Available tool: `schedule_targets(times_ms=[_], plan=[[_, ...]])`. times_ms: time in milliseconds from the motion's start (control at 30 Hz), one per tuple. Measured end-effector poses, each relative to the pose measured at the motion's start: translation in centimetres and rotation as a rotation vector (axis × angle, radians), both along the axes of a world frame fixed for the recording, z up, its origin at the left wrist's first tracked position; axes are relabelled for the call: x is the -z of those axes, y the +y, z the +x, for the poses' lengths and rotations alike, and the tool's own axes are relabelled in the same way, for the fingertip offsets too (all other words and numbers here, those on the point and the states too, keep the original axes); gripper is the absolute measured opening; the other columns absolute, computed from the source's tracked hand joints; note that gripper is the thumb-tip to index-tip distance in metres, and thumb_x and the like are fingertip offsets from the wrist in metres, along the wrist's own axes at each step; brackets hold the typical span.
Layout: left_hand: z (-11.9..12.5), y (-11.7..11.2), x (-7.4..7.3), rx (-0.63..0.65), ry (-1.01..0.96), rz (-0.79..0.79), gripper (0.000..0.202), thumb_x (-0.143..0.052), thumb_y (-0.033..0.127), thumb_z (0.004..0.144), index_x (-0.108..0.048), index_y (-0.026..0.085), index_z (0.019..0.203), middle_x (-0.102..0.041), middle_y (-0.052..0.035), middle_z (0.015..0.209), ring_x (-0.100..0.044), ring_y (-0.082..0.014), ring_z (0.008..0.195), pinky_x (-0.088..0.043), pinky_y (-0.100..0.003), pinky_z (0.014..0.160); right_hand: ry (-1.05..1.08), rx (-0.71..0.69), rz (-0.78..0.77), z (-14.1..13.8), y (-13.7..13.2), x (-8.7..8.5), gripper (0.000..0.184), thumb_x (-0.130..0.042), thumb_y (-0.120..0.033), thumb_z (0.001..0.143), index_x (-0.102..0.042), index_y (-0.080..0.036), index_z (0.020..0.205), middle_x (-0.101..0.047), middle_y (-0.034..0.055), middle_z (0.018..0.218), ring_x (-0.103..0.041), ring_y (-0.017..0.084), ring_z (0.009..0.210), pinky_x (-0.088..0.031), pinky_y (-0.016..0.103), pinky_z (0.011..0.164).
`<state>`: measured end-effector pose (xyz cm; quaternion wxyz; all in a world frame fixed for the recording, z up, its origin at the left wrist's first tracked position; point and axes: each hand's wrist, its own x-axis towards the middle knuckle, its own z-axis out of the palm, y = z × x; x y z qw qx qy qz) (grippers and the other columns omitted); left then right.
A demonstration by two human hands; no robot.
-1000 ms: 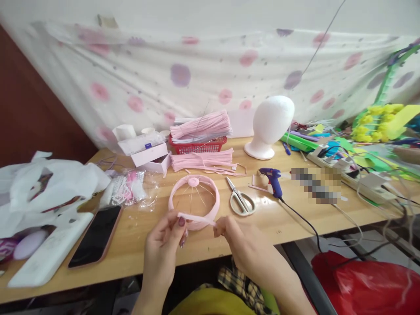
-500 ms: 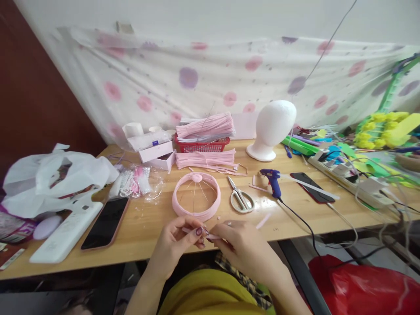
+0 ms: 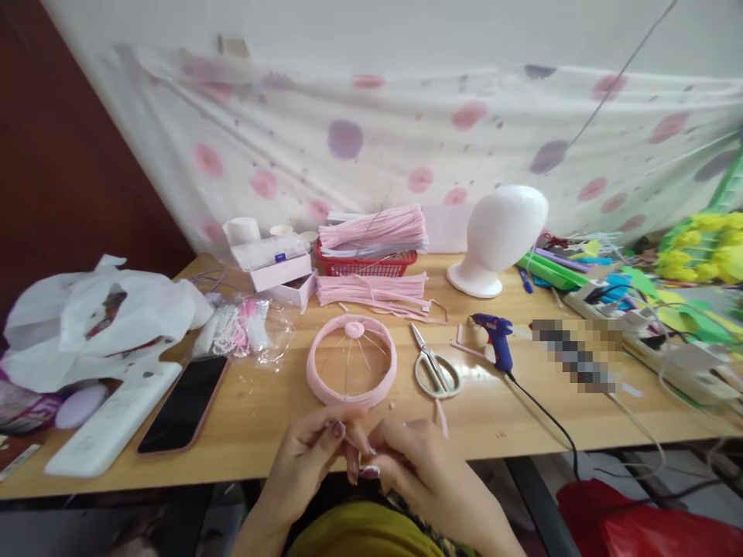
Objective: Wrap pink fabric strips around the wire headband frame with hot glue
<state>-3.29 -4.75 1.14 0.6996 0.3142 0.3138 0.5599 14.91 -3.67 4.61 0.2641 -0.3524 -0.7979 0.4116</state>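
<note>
My left hand (image 3: 310, 456) and my right hand (image 3: 415, 464) meet at the front edge of the table. The fingers of both are closed and pinch together on a narrow pink strip, mostly hidden between them. A thin pink strip end (image 3: 442, 418) shows beyond my right hand; whether it is the same piece I cannot tell. Just past my fingers lies a pink wrapped hoop (image 3: 313, 375) with a small round disc and thin wires across it. White-handled scissors (image 3: 435, 371) rest to its right, and a blue glue gun (image 3: 496, 340) lies farther right.
Behind the hoop, pink strip bundles (image 3: 371, 290) lie before a red basket (image 3: 365, 264). A white foam head (image 3: 502, 232) stands behind the glue gun. At left are a phone (image 3: 186, 406), a white plastic bag (image 3: 63, 309) and bagged beads (image 3: 237, 325). A power strip (image 3: 667, 352) with cables lies right.
The view has shifted slightly. My fingers have drawn closer together, and the pale strip that showed between them is now mostly covered.
</note>
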Motion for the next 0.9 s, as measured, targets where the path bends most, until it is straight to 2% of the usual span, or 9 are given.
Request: schedule_targets(times_ms=[133,233,333,400,467,533,600,733,900], plan=[[1.1,-0.2,0.2,-0.083,-0.005,-0.042,0.038,-0.078,0.048,0.08,-0.071,0.02,0.105,-0.067,0.0013,0.058,-0.057,-0.0087,0.047,-0.045,-0.017,0.046,-0.061,0.011,0.215,-0.1,-0.1,1.0,0.041,-0.034,-0.033,0.106,-0.053,-0.019,0.072,-0.06,-0.0003,0.063,-0.055,0.011,0.057,-0.037,0.022,0.057],[1.3,-0.2,0.9,-0.2,-0.017,-0.051,0.032,-0.082,0.043,0.076,-0.064,0.021,0.09,-0.065,0.0047,0.056,-0.054,-0.0069,0.043,-0.043,-0.015,0.044,-0.139,0.013,0.297,-0.2,-0.4,1.6,0.038,-0.035,-0.03,0.106,-0.056,-0.019,0.077,-0.062,0.0009,0.067,-0.055,0.012,0.056,-0.034,0.024,0.055],[1.4,-0.3,1.5,-0.348,0.031,-0.004,0.035,-0.088,0.037,0.07,-0.058,0.019,0.074,-0.066,0.0045,0.058,-0.057,-0.0068,0.045,-0.045,-0.014,0.045,-0.17,0.053,0.252,-0.5,-0.9,1.8,0.027,-0.039,-0.026,0.104,-0.06,-0.018,0.09,-0.066,0.0014,0.069,-0.059,0.013,0.058,-0.036,0.023,0.055],[1.5,-0.7,1.5,-0.453,0.139,0.11,0.03,-0.088,0.035,0.07,-0.062,0.019,0.071,-0.069,0.0025,0.061,-0.061,-0.0083,0.051,-0.051,-0.016,0.051,-0.125,0.077,0.203,-0.8,-1.4,1.7,0.019,-0.042,-0.024,0.102,-0.06,-0.019,0.105,-0.068,0.0012,0.071,-0.061,0.014,0.059,-0.039,0.022,0.055],[1.7,-1.1,1.3,-0.551,0.292,0.295,0.02,-0.085,0.031,0.074,-0.069,0.02,0.072,-0.073,0.0006,0.066,-0.067,-0.0107,0.059,-0.056,-0.019,0.06,-0.038,0.08,0.19,-1.1,-1.8,1.7,0.021,-0.045,-0.022,0.1,-0.056,-0.019,0.118,-0.07,0.0008,0.074,-0.062,0.013,0.059,-0.04,0.021,0.055],[1.7,-1.6,1.2,-0.617,0.446,0.48,0.009,-0.081,0.029,0.079,-0.074,0.023,0.077,-0.076,-0.0009,0.073,-0.071,-0.0134,0.068,-0.058,-0.021,0.065,0.03,0.078,0.207,-1.4,-2.3,1.7,0.025,-0.044,-0.019,0.1,-0.053,-0.02,0.123,-0.071,0.0008,0.076,-0.062,0.013,0.059,-0.041,0.02,0.056],[1.5,-1.9,1.3,-0.647,0.587,0.598,0.001,-0.077,0.025,0.083,-0.077,0.025,0.083,-0.078,-0.0022,0.081,-0.073,-0.0153,0.074,-0.058,-0.022,0.066,0.046,0.081,0.257,-1.5,-2.7,1.9,0.024,-0.041,-0.016,0.1,-0.053,-0.02,0.121,-0.07,0.0011,0.076,-0.062,0.012,0.059,-0.041,0.02,0.056],[1.0,-2.5,2.1,-0.674,0.842,0.763,0.022,-0.071,0.011,0.085,-0.077,0.027,0.098,-0.079,-0.0041,0.093,-0.073,-0.0177,0.082,-0.059,-0.027,0.073,-0.05,0.105,0.415,-1.3,-3.3,2.4,0.027,-0.037,-0.011,0.098,-0.052,-0.018,0.119,-0.069,0.0026,0.074,-0.061,0.013,0.058,-0.039,0.021,0.056],[0.3,-2.9,2.5,-0.629,0.886,0.909,0.029,-0.07,0.008,0.084,-0.075,0.027,0.105,-0.078,-0.0056,0.098,-0.073,-0.0189,0.086,-0.058,-0.03,0.074,-0.08,0.073,0.475,-0.6,-4.0,2.5,0.041,-0.034,-0.006,0.094,-0.047,-0.016,0.131,-0.068,0.0033,0.076,-0.058,0.014,0.059,-0.04,0.022,0.057]])
